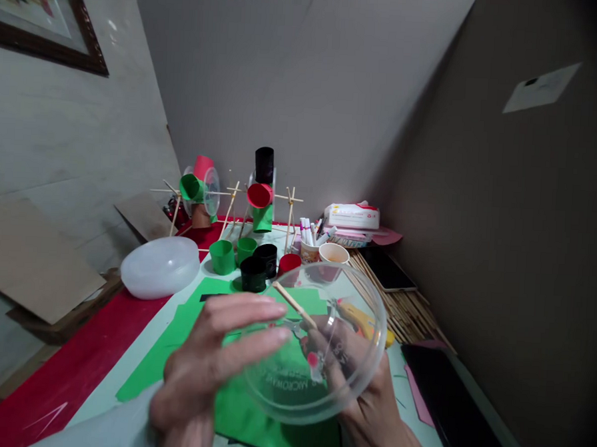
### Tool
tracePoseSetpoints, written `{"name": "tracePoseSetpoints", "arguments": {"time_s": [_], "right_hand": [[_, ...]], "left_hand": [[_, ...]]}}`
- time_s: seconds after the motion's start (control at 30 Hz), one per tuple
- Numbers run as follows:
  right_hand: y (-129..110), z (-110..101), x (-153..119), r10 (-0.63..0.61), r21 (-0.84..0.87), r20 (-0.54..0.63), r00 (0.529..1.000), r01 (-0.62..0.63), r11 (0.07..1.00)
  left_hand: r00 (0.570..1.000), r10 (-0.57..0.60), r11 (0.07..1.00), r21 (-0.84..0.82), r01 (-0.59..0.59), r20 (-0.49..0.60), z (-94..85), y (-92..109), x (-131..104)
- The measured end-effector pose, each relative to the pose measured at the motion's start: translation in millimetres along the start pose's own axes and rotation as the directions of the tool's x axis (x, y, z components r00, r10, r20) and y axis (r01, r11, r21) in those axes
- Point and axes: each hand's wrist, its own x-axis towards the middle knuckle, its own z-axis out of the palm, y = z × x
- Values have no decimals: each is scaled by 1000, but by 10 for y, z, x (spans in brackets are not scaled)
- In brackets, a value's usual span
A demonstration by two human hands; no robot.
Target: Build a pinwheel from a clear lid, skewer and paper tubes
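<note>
My right hand (365, 380) is behind and under a round clear plastic lid (294, 390), its fingers showing through the plastic. A short wooden stick (294, 305) pokes up at the lid, its lower end near my right fingers. At the lid's left side is my left hand (221, 353), slightly blurred, with its index and middle fingers stretched out and apart near the stick. Green paper (156, 356) lies beneath. Beyond the lid stand green cups (222, 257), black cups (253, 274) and a red cup (290, 263).
Two wheel models of coloured cups on stick frames, one with a black cup (264, 165), stand at the back. A white bowl (160, 267) is at left. Markers (308, 232), sticks (398, 315), a phone (389, 269) and a black slab (454, 405) are at right.
</note>
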Motion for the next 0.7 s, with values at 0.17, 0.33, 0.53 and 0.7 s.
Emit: {"name": "tracePoseSetpoints", "arguments": {"time_s": [0.17,0.33,0.53,0.7], "right_hand": [[27,36,-17,-26,-31,46,999,28,999],[55,71,-38,-98,-53,74,992,102,993],[133,44,-66,-136,-229,77,988,150,962],[120,42,-34,-53,-449,125,991,105,887]], "left_hand": [[897,-435,852,-289,437,73,-83,-75,244],[894,-428,870,-210,447,129,-79,-108,338],[741,-592,696,-262,668,317,-34,-175,314],[618,-676,598,-191,778,401,-7,-449,222]]}}
